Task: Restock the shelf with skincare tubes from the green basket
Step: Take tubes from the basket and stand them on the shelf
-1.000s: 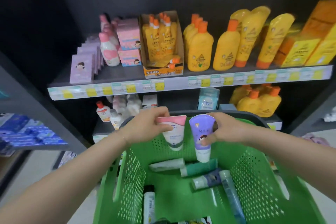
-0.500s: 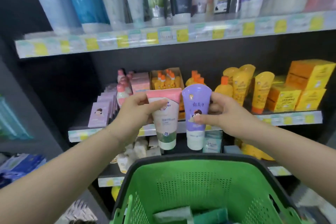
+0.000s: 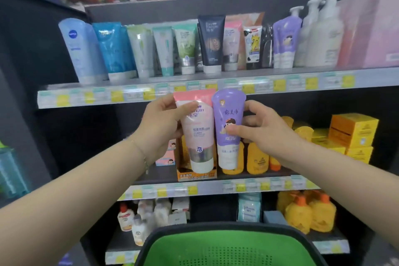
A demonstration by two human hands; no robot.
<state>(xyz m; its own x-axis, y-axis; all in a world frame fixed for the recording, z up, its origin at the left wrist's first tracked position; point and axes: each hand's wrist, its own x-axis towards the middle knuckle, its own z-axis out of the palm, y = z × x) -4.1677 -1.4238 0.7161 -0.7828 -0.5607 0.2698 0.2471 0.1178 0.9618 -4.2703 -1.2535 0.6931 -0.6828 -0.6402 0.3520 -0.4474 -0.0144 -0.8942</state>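
Now that both tubes are up out of the green basket (image 3: 226,244), well below the top shelf (image 3: 97,97), they hang cap-down just under that shelf's edge, likely next to be placed. The left hand (image 3: 159,124) curls closed around the pink tube (image 3: 197,129); the right hand (image 3: 261,131) pinches the purple tube (image 3: 228,123).

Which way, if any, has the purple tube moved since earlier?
Yes, upward: the purple tube in the right hand rose from the green basket to the upper price strip.
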